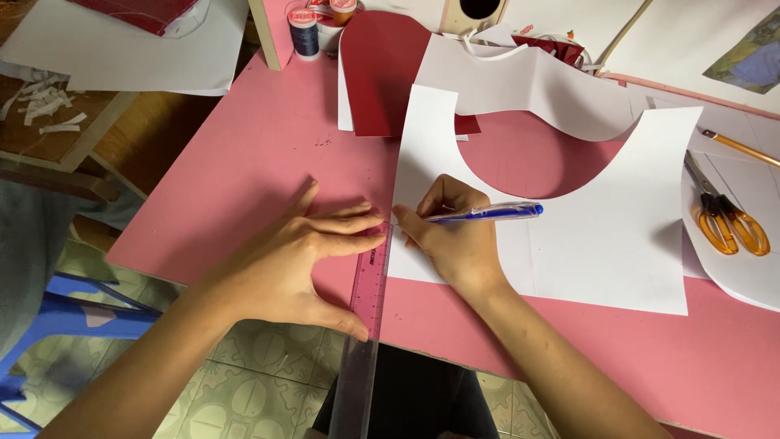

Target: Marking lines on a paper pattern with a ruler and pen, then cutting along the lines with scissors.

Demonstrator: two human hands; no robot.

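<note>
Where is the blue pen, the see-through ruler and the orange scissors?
blue pen [491, 213], head view, middle of its barrel.
see-through ruler [370, 284], head view, its pink-looking upper part beside the left thumb.
orange scissors [735, 232], head view, the orange handles.

orange scissors [725, 219], thread spool [305, 32], blue stool [57, 325]

ruler [370, 302] left of paper [601, 244], scissors [727, 219] right

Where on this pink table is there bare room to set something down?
Bare pink table lies left of the white cut sheet, above the left hand. Another strip runs below the sheet, right of the right hand. Crowded by the scissors and thread spools.
</note>
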